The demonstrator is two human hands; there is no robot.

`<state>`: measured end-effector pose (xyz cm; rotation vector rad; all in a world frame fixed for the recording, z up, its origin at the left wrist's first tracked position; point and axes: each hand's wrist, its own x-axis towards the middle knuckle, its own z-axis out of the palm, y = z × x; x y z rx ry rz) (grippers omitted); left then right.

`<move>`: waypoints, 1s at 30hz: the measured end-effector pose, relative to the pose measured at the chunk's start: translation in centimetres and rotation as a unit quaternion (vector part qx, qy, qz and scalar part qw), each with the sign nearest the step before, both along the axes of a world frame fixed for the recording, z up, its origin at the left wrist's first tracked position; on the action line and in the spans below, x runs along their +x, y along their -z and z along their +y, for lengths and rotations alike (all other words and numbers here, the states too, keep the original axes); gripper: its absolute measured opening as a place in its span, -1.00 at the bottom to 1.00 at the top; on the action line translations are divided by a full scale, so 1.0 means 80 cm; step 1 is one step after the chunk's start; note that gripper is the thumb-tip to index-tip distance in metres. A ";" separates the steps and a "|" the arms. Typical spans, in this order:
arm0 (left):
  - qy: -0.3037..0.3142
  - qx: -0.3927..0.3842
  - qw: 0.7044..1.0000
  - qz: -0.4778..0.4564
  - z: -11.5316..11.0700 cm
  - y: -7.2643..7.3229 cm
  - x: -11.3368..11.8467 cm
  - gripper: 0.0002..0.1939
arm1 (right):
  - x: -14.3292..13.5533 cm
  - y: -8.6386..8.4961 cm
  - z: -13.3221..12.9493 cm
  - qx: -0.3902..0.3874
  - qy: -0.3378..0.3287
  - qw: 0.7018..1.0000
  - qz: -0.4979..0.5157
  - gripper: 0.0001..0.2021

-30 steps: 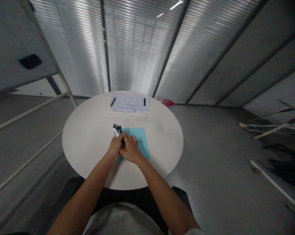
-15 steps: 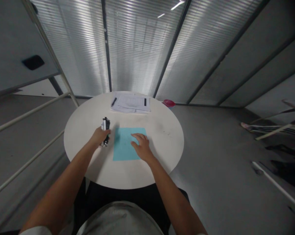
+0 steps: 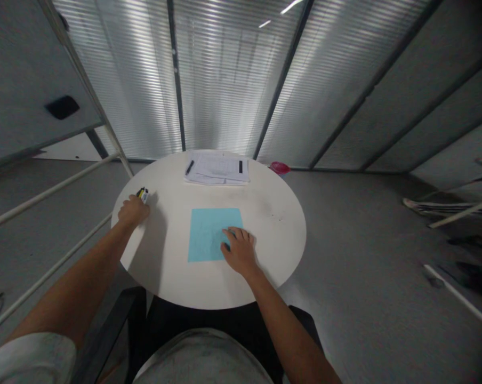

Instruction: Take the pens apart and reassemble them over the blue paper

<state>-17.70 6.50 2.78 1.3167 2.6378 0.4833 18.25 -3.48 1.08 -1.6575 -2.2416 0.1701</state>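
Note:
My left hand (image 3: pixel 134 210) is closed around a bundle of pens (image 3: pixel 144 195), held over the left side of the round white table. Only their dark, white and yellow ends stick out past the fingers; the rest is hidden in the grip. A light blue square sheet of paper (image 3: pixel 209 234) lies flat in the middle of the table. On its right edge rests my right hand (image 3: pixel 240 248), palm down with the fingers apart and nothing in it.
At the far side of the white table (image 3: pixel 276 240) lies a stack of printed papers (image 3: pixel 217 169) with a black pen (image 3: pixel 190 167) on it. A pink basket (image 3: pixel 280 168) shows beyond the table edge. To the left stands a pale metal frame (image 3: pixel 57 178).
My left hand has carried the pens leftward, away from the blue paper to the table's left side. My right hand has slid slightly right and nearer to me.

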 end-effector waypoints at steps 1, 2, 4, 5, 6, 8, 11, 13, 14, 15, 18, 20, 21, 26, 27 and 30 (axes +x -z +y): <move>-0.013 -0.008 1.000 0.005 0.001 0.002 0.005 -0.40 | 0.000 0.000 -0.001 0.002 -0.002 1.000 -0.003 -0.59; -0.026 -0.012 1.000 0.006 0.002 0.003 0.010 -0.41 | 0.000 0.000 -0.002 0.004 -0.003 1.000 -0.005 -0.59; -0.042 0.003 0.999 0.012 0.005 0.007 0.019 -0.41 | -0.001 0.000 -0.003 0.008 -0.005 1.000 -0.009 -0.59; -0.047 0.015 0.999 0.017 0.005 0.010 0.022 -0.40 | -0.001 0.000 -0.004 0.010 -0.005 1.000 -0.010 -0.59; -0.050 0.026 0.998 0.024 0.006 0.012 0.025 -0.37 | -0.001 0.000 -0.005 0.012 -0.006 1.000 -0.011 -0.59; -0.045 0.040 0.998 0.037 0.005 0.016 0.029 -0.31 | -0.002 -0.002 -0.005 0.013 -0.007 1.000 -0.012 -0.59; -0.032 0.041 0.998 0.047 0.002 0.021 0.031 -0.21 | -0.002 -0.004 -0.005 0.012 -0.007 1.000 -0.014 -0.59; -0.022 0.042 0.997 0.058 -0.001 0.022 0.032 -0.15 | -0.002 -0.004 -0.005 0.011 -0.007 1.000 -0.015 -0.58; -0.013 0.042 0.997 0.064 -0.003 0.022 0.033 -0.14 | -0.002 -0.005 -0.005 0.010 -0.007 1.000 -0.015 -0.58; -0.004 0.044 0.996 0.071 -0.006 0.021 0.034 -0.14 | -0.002 -0.005 -0.005 0.008 -0.008 1.000 -0.016 -0.57; 0.008 0.048 0.994 0.094 -0.014 0.018 0.040 -0.16 | -0.004 -0.005 -0.002 -0.004 -0.012 1.000 -0.024 -0.53; 0.011 0.049 0.993 0.108 -0.020 0.014 0.044 -0.16 | -0.008 -0.006 0.002 -0.016 -0.017 0.999 -0.032 -0.51; 0.012 0.049 0.992 0.111 -0.023 0.011 0.046 -0.16 | -0.011 -0.006 0.006 -0.022 -0.021 0.999 -0.036 -0.50; 0.042 0.017 0.994 0.096 -0.034 0.004 0.044 -0.19 | -0.036 -0.006 0.034 -0.023 -0.047 0.998 -0.040 -0.51; 0.049 0.014 0.994 0.093 -0.036 0.005 0.042 -0.19 | -0.043 -0.005 0.041 -0.026 -0.051 0.998 -0.040 -0.52; 0.057 0.024 0.994 0.091 -0.044 0.009 0.037 -0.23 | -0.066 -0.006 0.064 -0.021 -0.056 0.998 -0.036 -0.53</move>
